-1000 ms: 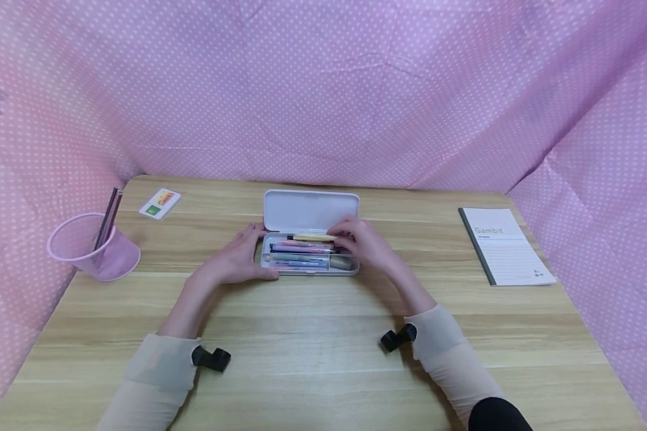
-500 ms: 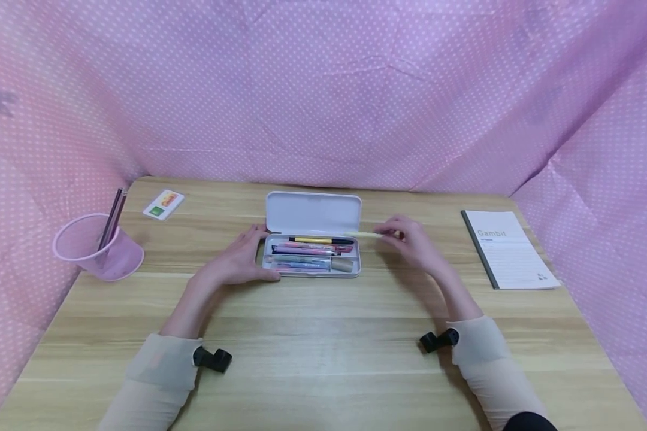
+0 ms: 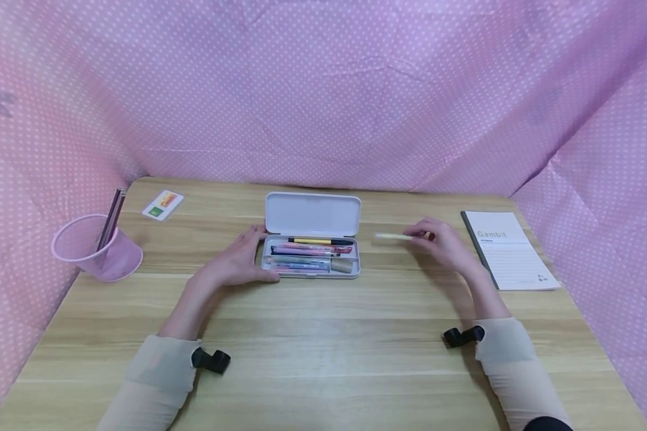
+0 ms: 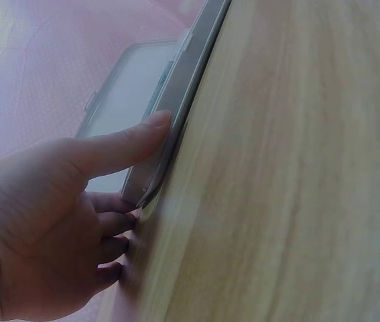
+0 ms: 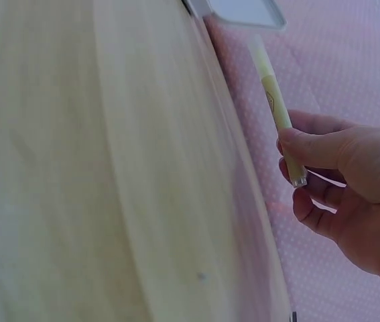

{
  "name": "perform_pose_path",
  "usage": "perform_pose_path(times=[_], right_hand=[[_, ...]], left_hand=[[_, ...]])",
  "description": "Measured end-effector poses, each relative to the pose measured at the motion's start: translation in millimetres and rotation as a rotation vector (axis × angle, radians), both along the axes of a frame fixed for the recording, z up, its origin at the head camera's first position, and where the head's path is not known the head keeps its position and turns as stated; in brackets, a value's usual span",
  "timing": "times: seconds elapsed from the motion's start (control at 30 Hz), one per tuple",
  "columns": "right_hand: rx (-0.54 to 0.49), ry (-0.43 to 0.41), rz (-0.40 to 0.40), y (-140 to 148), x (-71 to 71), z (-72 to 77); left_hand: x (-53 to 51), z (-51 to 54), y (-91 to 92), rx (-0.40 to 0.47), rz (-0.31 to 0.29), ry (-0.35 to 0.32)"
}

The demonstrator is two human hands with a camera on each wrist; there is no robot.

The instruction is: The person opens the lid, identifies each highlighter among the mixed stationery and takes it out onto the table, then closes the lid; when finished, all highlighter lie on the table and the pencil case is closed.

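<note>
The right hand (image 3: 438, 242) pinches the yellow pen (image 5: 275, 98) near its right end, thumb against bent fingers. The pen lies to the left of that hand, its long axis running roughly level from left to right, its free clear end pointing at the open pencil case (image 3: 313, 214) but apart from it. The left hand (image 3: 234, 260), farther from the pen, grips the case's left end, thumb along the front wall, the other 4 fingers about the far corner.
</note>
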State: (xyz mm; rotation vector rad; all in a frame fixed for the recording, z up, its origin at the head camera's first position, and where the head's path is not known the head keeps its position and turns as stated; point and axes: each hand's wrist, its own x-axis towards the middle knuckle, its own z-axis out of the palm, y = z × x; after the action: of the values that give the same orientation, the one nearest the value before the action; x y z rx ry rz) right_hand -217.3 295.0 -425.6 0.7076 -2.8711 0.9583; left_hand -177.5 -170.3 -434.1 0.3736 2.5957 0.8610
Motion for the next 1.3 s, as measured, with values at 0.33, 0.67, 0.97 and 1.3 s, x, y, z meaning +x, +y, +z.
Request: perform_pose_path(times=[0.33,0.67,0.97,1.3], right_hand=[[0.032,-0.071,-0.028,3.3,-2.1,-3.5],[0.047,-0.073,-0.025,2.9,-2.4,-5.3],[0.096,-0.115,-0.031,2.9,-5.5,-5.6],[0.131,-0.138,-0.012,4.7,-4.1,-5.2]], left_hand=[[0.4,0.8,-1.1,0.011,-0.004,0.005],[0.6,-0.1,-0.7,0.015,-0.007,0.005],[0.0,-0.9,-1.3,0.004,-0.005,0.004],[-0.9,-0.6,-0.8,0.010,-0.007,0.000]])
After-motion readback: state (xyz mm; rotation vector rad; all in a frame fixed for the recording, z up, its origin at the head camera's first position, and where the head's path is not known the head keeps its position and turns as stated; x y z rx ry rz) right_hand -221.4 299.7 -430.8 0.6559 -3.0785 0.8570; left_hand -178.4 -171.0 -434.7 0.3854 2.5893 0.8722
